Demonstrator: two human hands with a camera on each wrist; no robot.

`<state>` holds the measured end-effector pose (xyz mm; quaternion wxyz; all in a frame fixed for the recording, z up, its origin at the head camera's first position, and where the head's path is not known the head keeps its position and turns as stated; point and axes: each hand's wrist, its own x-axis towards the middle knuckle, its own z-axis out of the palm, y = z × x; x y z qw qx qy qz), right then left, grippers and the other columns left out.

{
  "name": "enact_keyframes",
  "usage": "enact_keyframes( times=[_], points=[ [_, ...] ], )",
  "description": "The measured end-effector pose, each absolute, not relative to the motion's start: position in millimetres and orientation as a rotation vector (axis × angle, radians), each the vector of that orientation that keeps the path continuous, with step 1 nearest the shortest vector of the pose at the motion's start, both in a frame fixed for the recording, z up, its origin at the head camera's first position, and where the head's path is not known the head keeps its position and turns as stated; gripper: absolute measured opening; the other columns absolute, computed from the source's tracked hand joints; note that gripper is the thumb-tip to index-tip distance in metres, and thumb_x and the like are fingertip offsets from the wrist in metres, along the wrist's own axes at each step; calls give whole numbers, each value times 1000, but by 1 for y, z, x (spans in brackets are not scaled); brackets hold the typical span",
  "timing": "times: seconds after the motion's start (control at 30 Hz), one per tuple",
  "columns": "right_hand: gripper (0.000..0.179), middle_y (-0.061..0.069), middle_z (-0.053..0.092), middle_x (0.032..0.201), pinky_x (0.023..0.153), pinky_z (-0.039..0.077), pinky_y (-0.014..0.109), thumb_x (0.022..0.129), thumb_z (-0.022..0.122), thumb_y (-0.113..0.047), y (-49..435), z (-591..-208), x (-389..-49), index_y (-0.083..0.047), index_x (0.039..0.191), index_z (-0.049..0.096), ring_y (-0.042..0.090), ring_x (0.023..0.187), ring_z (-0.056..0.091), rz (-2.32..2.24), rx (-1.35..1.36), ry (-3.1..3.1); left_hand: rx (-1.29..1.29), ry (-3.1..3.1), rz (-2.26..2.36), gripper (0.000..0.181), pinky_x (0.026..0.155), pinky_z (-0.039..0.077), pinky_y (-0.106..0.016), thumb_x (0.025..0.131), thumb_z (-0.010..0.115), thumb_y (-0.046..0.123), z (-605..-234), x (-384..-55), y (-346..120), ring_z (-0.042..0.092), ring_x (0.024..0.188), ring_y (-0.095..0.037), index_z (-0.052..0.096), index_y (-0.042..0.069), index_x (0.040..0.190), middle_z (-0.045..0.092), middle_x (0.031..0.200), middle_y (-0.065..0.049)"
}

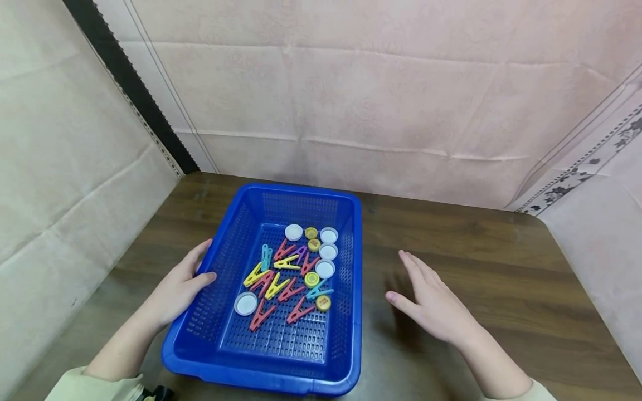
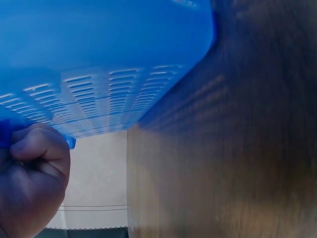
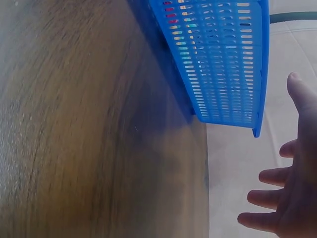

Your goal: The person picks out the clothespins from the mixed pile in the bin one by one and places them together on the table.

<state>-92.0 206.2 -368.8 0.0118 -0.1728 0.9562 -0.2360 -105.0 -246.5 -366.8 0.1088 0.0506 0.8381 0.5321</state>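
Note:
A blue plastic basket [image 1: 353, 334] with slotted walls stands on the wooden table. My left hand [image 1: 178, 287] grips its left rim, thumb over the edge and fingers curled beneath, as the left wrist view also shows. Inside, near the middle, lie several clothespins in red, yellow, teal and purple, such as a red clothespin [image 1: 299, 311] and a yellow clothespin [image 1: 277, 285]. Round white caps, one a white cap [image 1: 246, 303], and small yellow caps [image 1: 311, 279] lie among them. To the right of the basket, my right hand [image 1: 433, 303] hovers over the table with fingers extended, holding nothing.
The brown wooden table [image 1: 481, 262] extends to the right of the basket. Pale cloth [image 1: 351, 100] hangs behind the table's back edge and along both sides. A black strip [image 1: 135, 83] runs down the cloth at the left.

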Motion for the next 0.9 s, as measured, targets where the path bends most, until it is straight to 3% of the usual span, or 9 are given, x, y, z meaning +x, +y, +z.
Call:
enact_keyframes(
  times=[0.23,0.5,0.73,0.9],
  points=[
    [83,8,27,149,101,30,56,86,56,-56,196,-364,-92,-16,150,21,31,134,26,-877,-552,2978,141,2494,1545,68,60,56,-42,97,48,14,-365,-104,-246,66,86,-32,6,7,150,42,129,-38],
    [80,8,35,144,100,35,53,84,63,-50,182,-355,-93,-13,147,29,27,128,36,-1015,-617,2942,139,2482,1568,68,60,56,-42,97,48,15,-368,-104,-247,65,87,-33,6,7,150,41,130,-38],
    [76,6,39,139,86,46,43,82,71,-36,171,-352,-89,-12,143,34,22,116,44,-1142,-693,2944,112,2467,1584,67,59,56,-43,97,48,17,-371,-103,-248,66,86,-33,8,9,150,42,129,-37],
    [72,6,43,136,75,48,33,80,75,-27,163,-354,-86,-9,140,39,22,111,49,-1195,-776,2948,125,2444,1614,66,60,56,-43,97,48,17,-371,-103,-247,66,86,-34,9,10,150,43,128,-37]
  ],
)
